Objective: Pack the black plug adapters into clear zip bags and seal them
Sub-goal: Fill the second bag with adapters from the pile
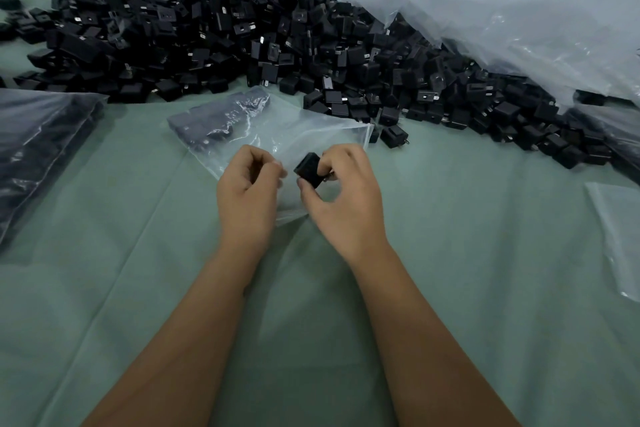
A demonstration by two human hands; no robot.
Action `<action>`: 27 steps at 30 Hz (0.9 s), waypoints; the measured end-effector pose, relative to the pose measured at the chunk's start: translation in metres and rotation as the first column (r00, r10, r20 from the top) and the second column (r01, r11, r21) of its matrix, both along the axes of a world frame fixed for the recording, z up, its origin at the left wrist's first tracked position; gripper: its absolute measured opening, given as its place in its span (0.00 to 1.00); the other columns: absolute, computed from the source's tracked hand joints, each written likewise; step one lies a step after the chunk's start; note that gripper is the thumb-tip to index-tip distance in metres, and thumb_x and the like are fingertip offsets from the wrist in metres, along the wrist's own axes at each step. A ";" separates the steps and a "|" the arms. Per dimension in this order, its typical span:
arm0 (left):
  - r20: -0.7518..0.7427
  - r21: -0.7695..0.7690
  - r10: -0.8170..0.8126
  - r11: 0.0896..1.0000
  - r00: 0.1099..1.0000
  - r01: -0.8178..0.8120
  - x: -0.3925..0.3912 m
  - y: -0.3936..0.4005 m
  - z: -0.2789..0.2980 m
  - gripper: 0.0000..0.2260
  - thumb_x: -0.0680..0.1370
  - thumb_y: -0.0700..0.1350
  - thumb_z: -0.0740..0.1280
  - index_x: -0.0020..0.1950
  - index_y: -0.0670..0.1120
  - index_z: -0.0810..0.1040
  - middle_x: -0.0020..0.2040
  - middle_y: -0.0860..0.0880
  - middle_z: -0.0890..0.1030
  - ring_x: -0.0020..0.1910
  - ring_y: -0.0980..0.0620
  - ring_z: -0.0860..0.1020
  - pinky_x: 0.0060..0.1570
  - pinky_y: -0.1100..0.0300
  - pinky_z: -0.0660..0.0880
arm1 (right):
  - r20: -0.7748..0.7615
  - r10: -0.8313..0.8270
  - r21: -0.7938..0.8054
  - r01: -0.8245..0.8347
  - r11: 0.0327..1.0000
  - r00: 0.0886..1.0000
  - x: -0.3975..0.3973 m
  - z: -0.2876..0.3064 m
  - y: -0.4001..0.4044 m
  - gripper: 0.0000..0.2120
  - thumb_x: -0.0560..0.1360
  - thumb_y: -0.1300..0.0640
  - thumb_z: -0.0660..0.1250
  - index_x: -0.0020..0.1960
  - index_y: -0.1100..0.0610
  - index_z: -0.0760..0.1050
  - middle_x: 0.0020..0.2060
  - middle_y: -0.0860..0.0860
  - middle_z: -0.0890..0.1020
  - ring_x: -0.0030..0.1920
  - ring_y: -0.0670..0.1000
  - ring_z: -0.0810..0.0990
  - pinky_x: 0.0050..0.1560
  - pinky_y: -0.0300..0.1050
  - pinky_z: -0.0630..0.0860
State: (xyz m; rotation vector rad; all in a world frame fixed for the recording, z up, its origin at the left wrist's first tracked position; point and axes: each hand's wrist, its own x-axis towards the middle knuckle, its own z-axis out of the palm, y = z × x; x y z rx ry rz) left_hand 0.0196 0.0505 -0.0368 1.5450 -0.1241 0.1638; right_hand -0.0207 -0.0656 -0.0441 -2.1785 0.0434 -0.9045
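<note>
The right hand [341, 191] pinches one black plug [309, 170] in its fingertips. Just left of it, the left hand [247, 185] pinches the open edge of a clear bag [277, 130]. Past both hands sits a big pile of plugs [214, 28].

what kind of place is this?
Likely a small packing or assembly workshop: a huge loose pile of black plug adapters, filled clear bags stacked at the left, and a green cloth as the work surface.

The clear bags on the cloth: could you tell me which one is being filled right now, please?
The middle bag, whose edge the left hand pinches while the right hand brings an adapter to it.
</note>
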 end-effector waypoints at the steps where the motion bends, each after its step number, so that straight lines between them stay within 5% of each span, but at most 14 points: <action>1: 0.013 -0.013 0.015 1.000 1.000 -0.015 0.000 0.000 0.000 0.09 0.75 0.35 0.64 0.37 0.47 0.73 0.36 0.48 0.78 0.35 0.57 0.76 0.40 0.64 0.72 | -0.034 0.011 -0.001 -0.011 1.000 0.999 0.000 0.000 -0.001 0.12 0.68 0.60 0.74 0.44 0.53 0.71 0.45 0.42 0.71 0.43 0.40 0.71 0.43 0.37 0.73; 9: 0.088 -0.035 0.033 0.999 0.996 -0.030 -0.003 0.000 0.001 0.08 0.74 0.39 0.64 0.37 0.50 0.73 0.36 0.49 0.78 0.36 0.55 0.75 0.39 0.63 0.74 | -0.223 0.003 -0.016 -0.007 1.000 0.975 -0.001 0.003 -0.002 0.19 0.71 0.51 0.72 0.60 0.46 0.71 0.52 0.41 0.79 0.52 0.42 0.77 0.52 0.41 0.75; 15: 0.082 0.006 -0.034 0.999 0.996 0.034 -0.005 -0.002 0.000 0.07 0.74 0.39 0.64 0.37 0.47 0.73 0.34 0.50 0.77 0.35 0.54 0.74 0.37 0.65 0.72 | -0.320 0.072 -0.023 -0.084 0.996 0.945 0.001 0.003 -0.005 0.06 0.77 0.51 0.63 0.50 0.52 0.75 0.43 0.48 0.79 0.47 0.48 0.75 0.47 0.50 0.74; 19: 0.066 0.045 -0.095 0.995 0.993 0.092 -0.005 -0.003 -0.001 0.04 0.73 0.40 0.65 0.38 0.43 0.73 0.33 0.47 0.77 0.35 0.54 0.74 0.37 0.65 0.72 | -0.343 -0.029 -0.117 -0.012 0.993 0.939 0.007 -0.001 -0.007 0.14 0.80 0.54 0.60 0.42 0.59 0.79 0.43 0.51 0.76 0.49 0.51 0.69 0.49 0.45 0.69; 24: 0.052 0.069 -0.077 0.995 0.996 0.073 -0.005 -0.002 -0.002 0.07 0.75 0.39 0.65 0.37 0.47 0.74 0.35 0.48 0.80 0.37 0.52 0.74 0.39 0.63 0.72 | -0.267 -0.141 -0.012 0.143 0.990 0.953 0.005 0.003 -0.012 0.10 0.81 0.56 0.59 0.50 0.57 0.78 0.45 0.51 0.77 0.50 0.53 0.74 0.49 0.45 0.70; 27: 0.060 0.070 -0.066 0.996 0.996 0.062 -0.005 -0.001 -0.001 0.06 0.74 0.41 0.65 0.37 0.47 0.74 0.37 0.46 0.79 0.37 0.52 0.74 0.39 0.62 0.71 | -0.197 0.042 0.060 -0.031 0.998 0.979 -0.001 0.009 -0.014 0.08 0.73 0.60 0.65 0.50 0.52 0.79 0.49 0.45 0.76 0.52 0.49 0.75 0.51 0.43 0.73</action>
